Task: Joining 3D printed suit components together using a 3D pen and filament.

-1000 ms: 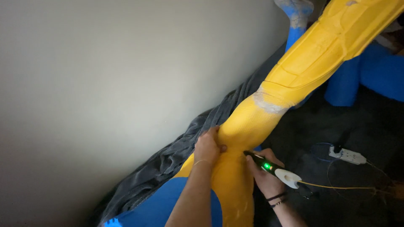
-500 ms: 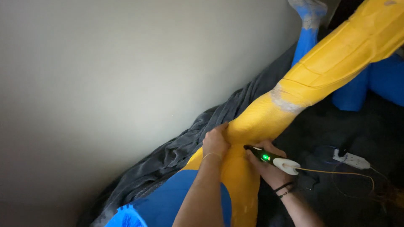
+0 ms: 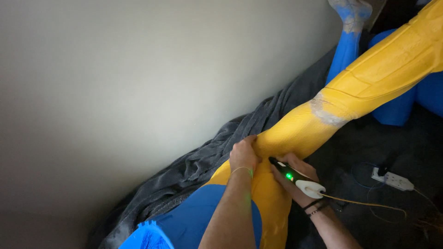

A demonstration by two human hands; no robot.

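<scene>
A long yellow textured plastic piece (image 3: 369,78), shaped like a limb, runs from the top right down to the bottom centre. My left hand (image 3: 243,154) presses on its bend, fingers wrapped over the yellow surface. My right hand (image 3: 295,180) holds a black and white pen-shaped tool (image 3: 295,178) with a green light, its tip touching the yellow piece near the bend. A thin yellow strand (image 3: 364,203) trails from the tool's back end to the right. A blue plastic part (image 3: 194,221) joins the yellow piece at the bottom.
A grey blanket (image 3: 207,157) lies bunched along the foot of a plain wall (image 3: 138,83). More blue parts (image 3: 397,106) stand at the top right. A white power strip (image 3: 392,180) with cables lies on the dark floor at the right.
The view has shifted slightly, so the yellow piece sits further right. Both hands stay at the bend with the tool tip on the surface.
</scene>
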